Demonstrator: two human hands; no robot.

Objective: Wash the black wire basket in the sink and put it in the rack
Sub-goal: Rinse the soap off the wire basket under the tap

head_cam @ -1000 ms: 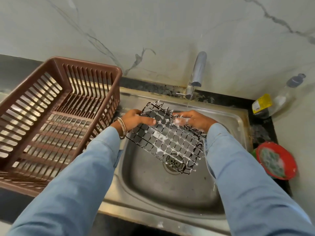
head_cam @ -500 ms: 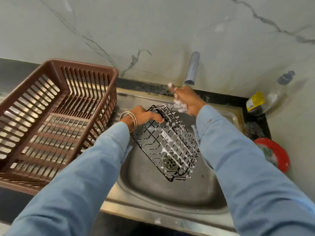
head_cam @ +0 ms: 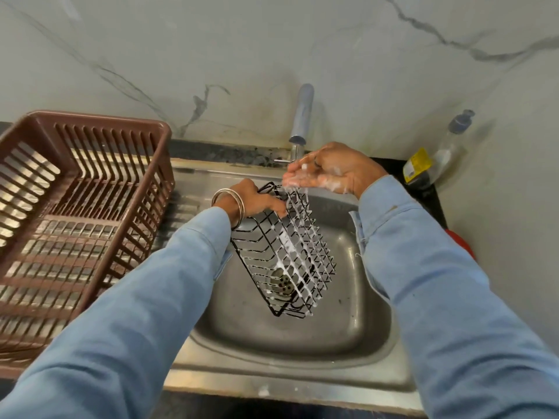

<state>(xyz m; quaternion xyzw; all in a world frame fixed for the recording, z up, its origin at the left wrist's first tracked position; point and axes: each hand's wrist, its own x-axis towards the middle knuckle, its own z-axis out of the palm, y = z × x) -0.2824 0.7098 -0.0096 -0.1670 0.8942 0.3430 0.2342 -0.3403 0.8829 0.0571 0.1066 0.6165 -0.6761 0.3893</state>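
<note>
1. Two blue sleeves reach in from the near edge, one on each side of the steel sink [head_cam: 357, 355], which is set into the counter against a pale marbled wall.
2. The brown plastic rack [head_cam: 90, 164] stands on the draining board just left of the sink, its slatted walls upright.
3. The black wire basket [head_cam: 290, 255] hangs tilted over the sink bowl, its far end high, its near end low above the drain [head_cam: 282, 281]; white suds cling to its right-hand wires.
4. The left hand [head_cam: 257, 201], a metal bangle [head_cam: 228, 204] on its wrist, has its fingers closed around the basket's upper rim.
5. The right hand [head_cam: 329, 170] is cupped palm-up under the tap [head_cam: 301, 116], fingers together and slightly curled, holding nothing; foam shows on the palm and water runs off it onto the basket.
6. A clear bottle with a yellow label [head_cam: 435, 155] leans in the corner to the right of the sink.
</note>
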